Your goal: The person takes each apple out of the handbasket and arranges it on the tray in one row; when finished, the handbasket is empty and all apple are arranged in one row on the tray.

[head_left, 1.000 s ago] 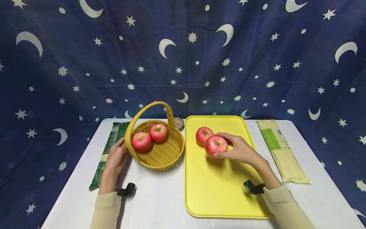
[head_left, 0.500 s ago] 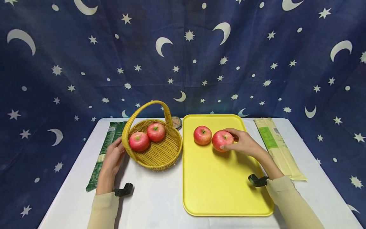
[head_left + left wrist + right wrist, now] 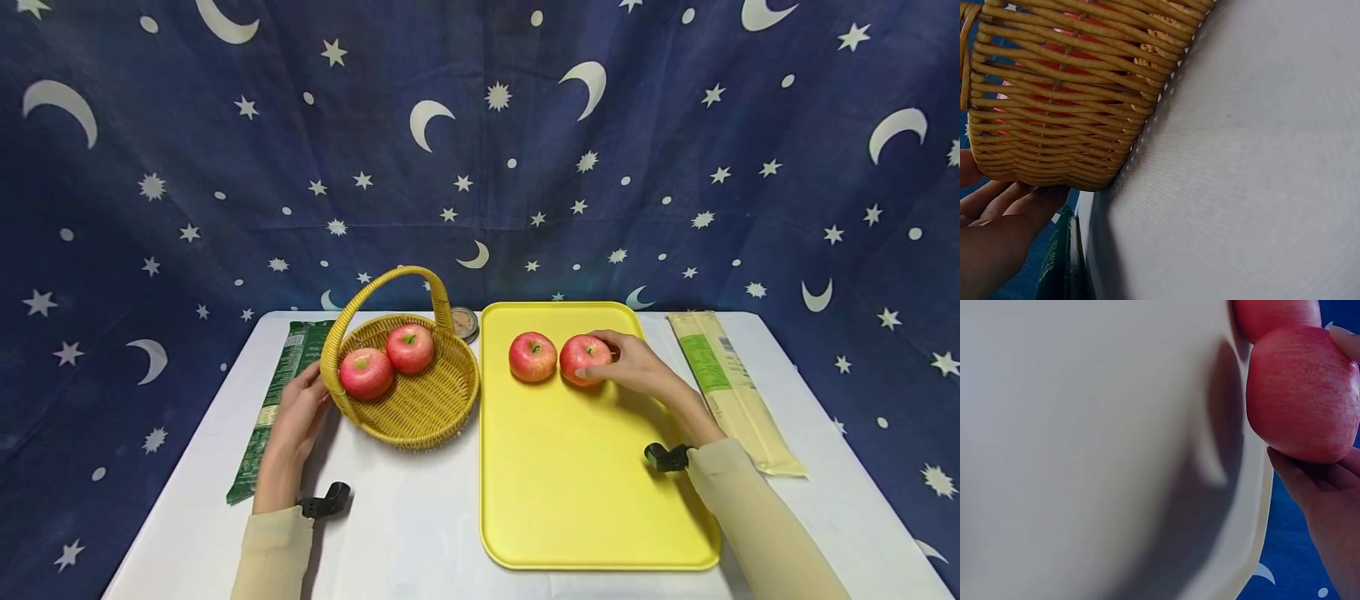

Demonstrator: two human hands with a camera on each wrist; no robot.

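Head view. Your right hand [image 3: 637, 367] holds an apple [image 3: 579, 354] between thumb and fingers by the far edge of the yellow tray [image 3: 570, 475], a little toward its right edge and just beside a second apple [image 3: 532, 358]. Your left hand [image 3: 296, 417], its fingers extended and only slightly bent, rests against the left side of the wicker basket [image 3: 438, 404], in which two more apples [image 3: 366, 372] lie.

Left wrist view. Your fingertips [image 3: 1050, 199] touch the basket's outer wall; expect a light, springy weave that yields a little — steady it with a broad, low contact.

Right wrist view. Your digits press the apple from two opposite sides; whether its base bears on the tray you cannot tell. Judge the fruit firm, smooth and moderately weighty — if real, liable to bruise, and apt to roll. Grasp it round its widest girth, with gentle pressure.
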